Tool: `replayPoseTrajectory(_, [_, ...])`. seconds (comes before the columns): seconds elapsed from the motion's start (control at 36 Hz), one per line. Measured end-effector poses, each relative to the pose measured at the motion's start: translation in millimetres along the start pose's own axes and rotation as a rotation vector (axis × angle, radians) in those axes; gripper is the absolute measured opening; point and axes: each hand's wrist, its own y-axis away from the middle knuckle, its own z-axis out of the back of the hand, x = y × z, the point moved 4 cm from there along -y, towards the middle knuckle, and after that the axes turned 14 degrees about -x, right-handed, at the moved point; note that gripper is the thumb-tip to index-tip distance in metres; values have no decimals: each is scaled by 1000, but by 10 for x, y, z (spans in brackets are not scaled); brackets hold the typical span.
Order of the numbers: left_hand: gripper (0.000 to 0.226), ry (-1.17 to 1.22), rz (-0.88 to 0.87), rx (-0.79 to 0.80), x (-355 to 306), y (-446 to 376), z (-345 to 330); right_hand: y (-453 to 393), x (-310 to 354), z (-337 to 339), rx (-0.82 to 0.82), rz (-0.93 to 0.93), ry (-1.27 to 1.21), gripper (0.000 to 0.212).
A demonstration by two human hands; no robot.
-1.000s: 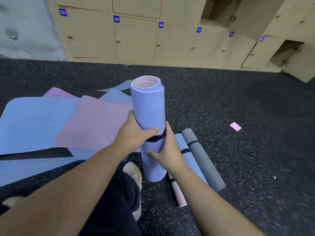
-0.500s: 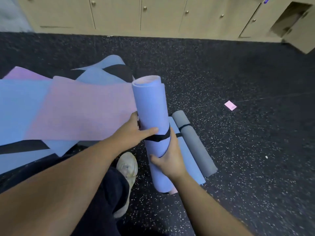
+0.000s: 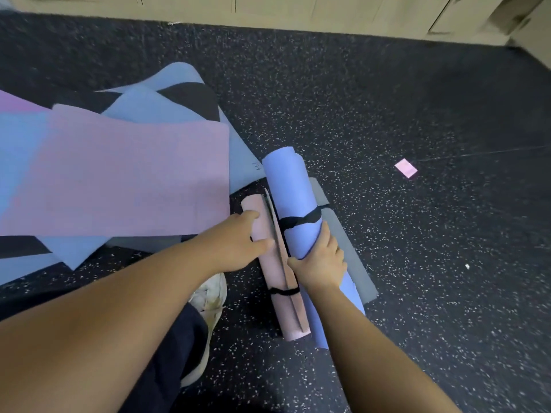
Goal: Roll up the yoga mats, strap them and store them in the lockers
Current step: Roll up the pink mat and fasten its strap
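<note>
head view | worn, faces forward-down | close over floor (image 3: 417, 263)

Speckled floor and what lies on it

The dark speckled floor (image 3: 387, 99) fills the frame. At left lie flat mats — a pink mat (image 3: 125, 180) overlapping blue mats (image 3: 179, 84). At centre, rolled mats lie side by side: pink roll (image 3: 280, 293), blue roll (image 3: 290, 189), grey roll (image 3: 354, 263). A small pink card (image 3: 405, 169) lies at right — a white shoe (image 3: 208, 299) at lower centre.

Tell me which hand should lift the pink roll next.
Left. The left hand already rests on the pink roll, fingers loose, while the right hand grips the blue roll.
</note>
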Motion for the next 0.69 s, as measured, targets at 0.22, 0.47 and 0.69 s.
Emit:
replayPoseTrajectory(0.22, [68, -22, 36, 18, 21, -29, -10, -299, -212, -334, 42, -39, 103, 98])
replayPoseTrajectory(0.47, [69, -54, 25, 21, 36, -79, -27, -358, -256, -693, 86, 67, 45, 75])
replayPoseTrajectory(0.69, [70, -57, 17, 53, 5, -72, -61, -156, -348, -733, 216, 181, 62, 79])
